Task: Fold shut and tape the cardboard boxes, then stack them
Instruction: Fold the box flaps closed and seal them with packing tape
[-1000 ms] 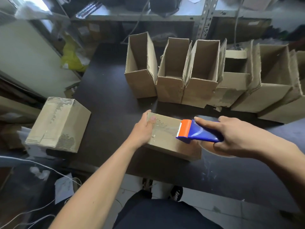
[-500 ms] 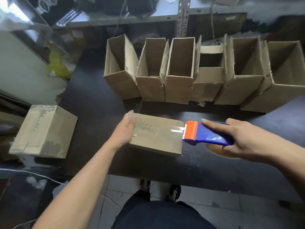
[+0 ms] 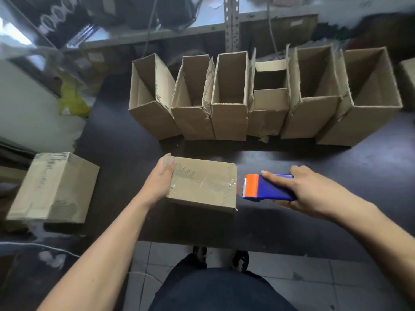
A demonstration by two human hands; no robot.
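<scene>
left hand (image 3: pixel 160 182) grips the taped box (image 3: pixel 203 184) by its end, right hand (image 3: pixel 311 190) holds the tape dispenser (image 3: pixel 267 187) just beside it (not touching)

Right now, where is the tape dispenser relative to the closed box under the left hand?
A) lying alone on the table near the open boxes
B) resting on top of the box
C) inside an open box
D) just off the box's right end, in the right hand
D: the right hand grips the tape dispenser just past the right end of the closed box, while the left hand holds that box's left end.
</scene>
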